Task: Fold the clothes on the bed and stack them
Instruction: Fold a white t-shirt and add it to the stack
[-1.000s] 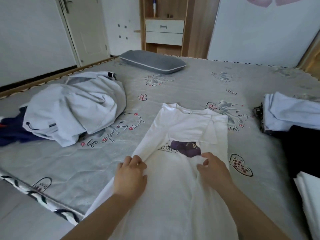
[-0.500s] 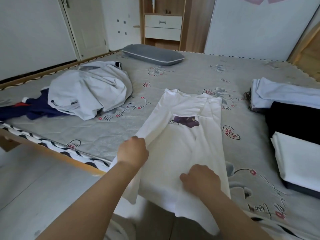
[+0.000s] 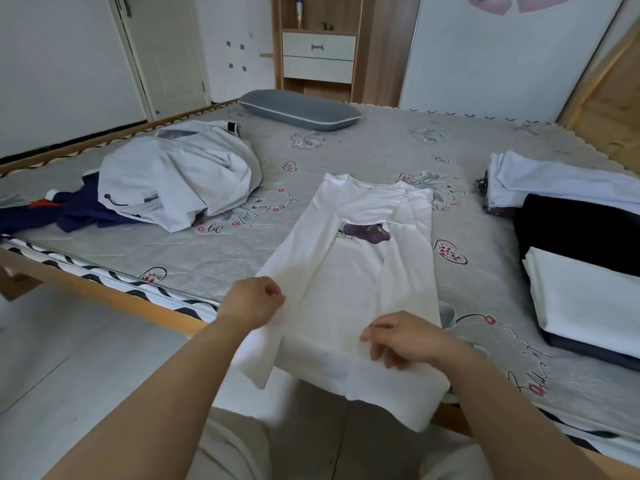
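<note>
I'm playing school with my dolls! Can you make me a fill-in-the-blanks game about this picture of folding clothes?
1. Both hands hold a ____ T-shirt.
2. The pillow at the far end of the bed is ____.
3. The T-shirt's bottom edge hangs over the bed's ____ edge.
4. The crumpled jacket lies to the ____ of the T-shirt.

Missing words: white; grey; near; left

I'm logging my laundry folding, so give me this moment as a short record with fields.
being folded: white T-shirt, sides folded in, hem hanging off the bed
left hand: grips the shirt's left edge
right hand: pinches the shirt near the hem
unfolded: white jacket over navy garment, left
folded: white, black and white pieces, right
</note>
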